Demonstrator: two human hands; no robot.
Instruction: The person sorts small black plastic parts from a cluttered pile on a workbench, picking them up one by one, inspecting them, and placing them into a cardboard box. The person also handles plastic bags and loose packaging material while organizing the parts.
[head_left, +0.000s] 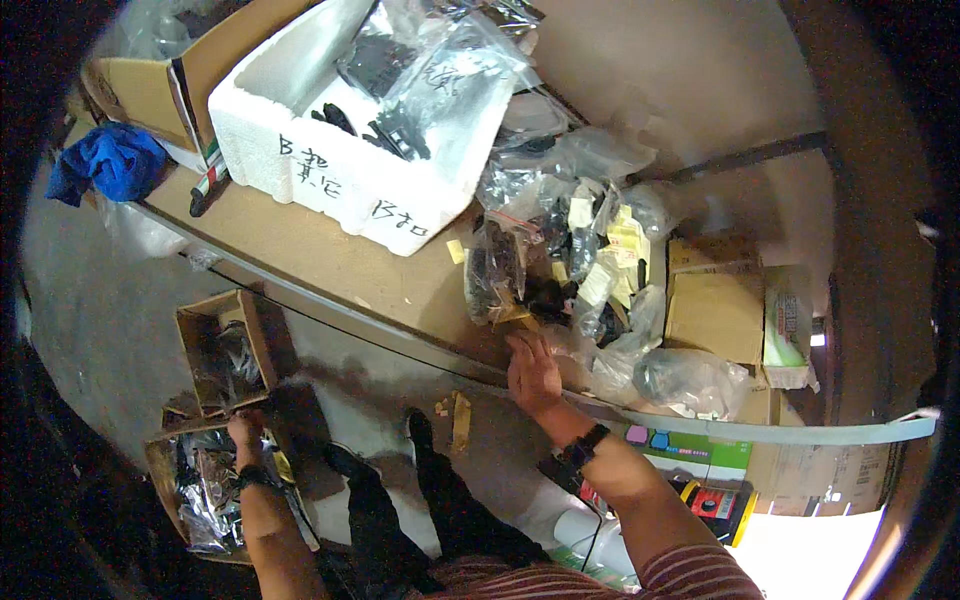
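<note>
My left hand (246, 429) reaches down to the near edge of an open cardboard box (259, 341) on the floor, above a second open box (159, 480) full of shiny plastic bags (210, 495). Its fingers are hard to make out, so a grip cannot be told. My right hand (535, 373) lies at the front edge of the workbench (330, 259), fingers stretched out and nothing seen in them. Just beyond its fingertips is a heap of clear plastic bags (495, 266) holding dark parts, with yellow paper slips (598, 283) among them.
A white foam box (337, 184) with handwriting holds bagged black parts. Left of it are a blue cloth (112, 161) and a marker pen (207, 186). Cardboard boxes (712, 315) stand at the right. On the floor, a cardboard strip (461, 421) lies near my feet.
</note>
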